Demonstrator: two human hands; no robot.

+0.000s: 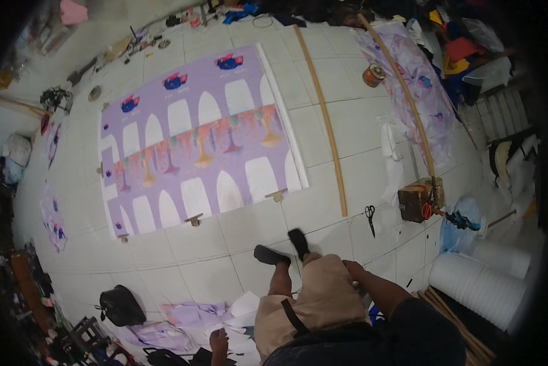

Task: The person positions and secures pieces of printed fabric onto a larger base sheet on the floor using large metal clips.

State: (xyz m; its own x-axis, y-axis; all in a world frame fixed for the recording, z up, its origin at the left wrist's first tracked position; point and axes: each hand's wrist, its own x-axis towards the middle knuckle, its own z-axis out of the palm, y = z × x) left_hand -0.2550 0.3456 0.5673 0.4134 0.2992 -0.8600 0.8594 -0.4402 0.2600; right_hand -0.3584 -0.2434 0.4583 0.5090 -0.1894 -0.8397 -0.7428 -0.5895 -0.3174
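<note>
My left hand [218, 339] hangs low beside my left leg with its fingers curled in, and nothing shows in it. Against the side of my beige shorts [326, 287], my right hand [353, 270] rests near the hip; its fingers are partly hidden. Ahead of my feet, a large lilac printed sheet [192, 119] with white cut-out-like shapes and a band of coloured goblets lies on the tiles. Metal clips [193, 219] grip its near edge. A white strip [283, 116] runs along its right side. Black scissors [370, 221] lie on the floor to the right.
Wooden poles [323, 116] lie right of the sheet, one over crumpled lilac fabric [429, 91]. A brown box [414, 204], a tin can [373, 75] and white foam rolls [478, 290] stand on the right. A black bag [121, 305] and lilac scraps [158, 335] lie at lower left.
</note>
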